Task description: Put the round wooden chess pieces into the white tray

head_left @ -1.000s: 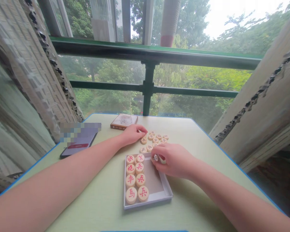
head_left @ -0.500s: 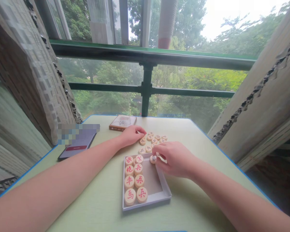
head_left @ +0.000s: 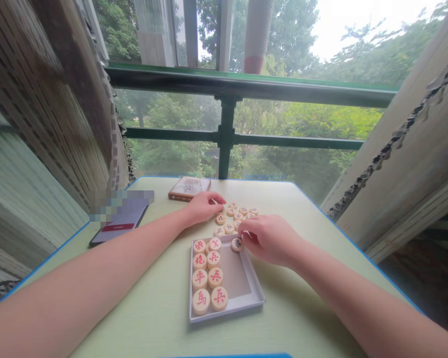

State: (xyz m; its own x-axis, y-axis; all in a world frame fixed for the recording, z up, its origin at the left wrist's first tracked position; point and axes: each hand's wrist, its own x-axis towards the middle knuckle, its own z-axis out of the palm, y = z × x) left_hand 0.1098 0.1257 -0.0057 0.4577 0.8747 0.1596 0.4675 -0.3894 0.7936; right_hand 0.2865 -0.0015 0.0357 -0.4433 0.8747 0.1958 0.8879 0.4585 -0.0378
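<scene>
My left hand (head_left: 204, 206) rests on the table beyond the box tray, fingers loosely curved and a little apart. Its fingertips are at a Chinese chess piece (head_left: 221, 211), partly hidden by them. My right hand (head_left: 265, 238) hovers at the tray's far right corner, loosely curled, with thumb and fingers apart. Just left of its fingers, a dark-marked chess piece (head_left: 236, 244) lies in the tray's far right corner. The shallow white tray (head_left: 256, 287) holds two columns of red-marked pieces (head_left: 215, 277) along its left side. Several dark-marked pieces (head_left: 238, 216) lie loose between my hands.
A flat box with a printed lid (head_left: 189, 187) lies at the table's far edge. To the left is a phone (head_left: 121, 226), partly blurred out. Curtains (head_left: 399, 139) hang on both sides, and a green railing (head_left: 246, 89) runs behind the table (head_left: 142, 308).
My right hand has let go of the dark-marked piece in the tray's corner and moved slightly up and right. My left hand has hardly moved. The left curtain has shifted.
</scene>
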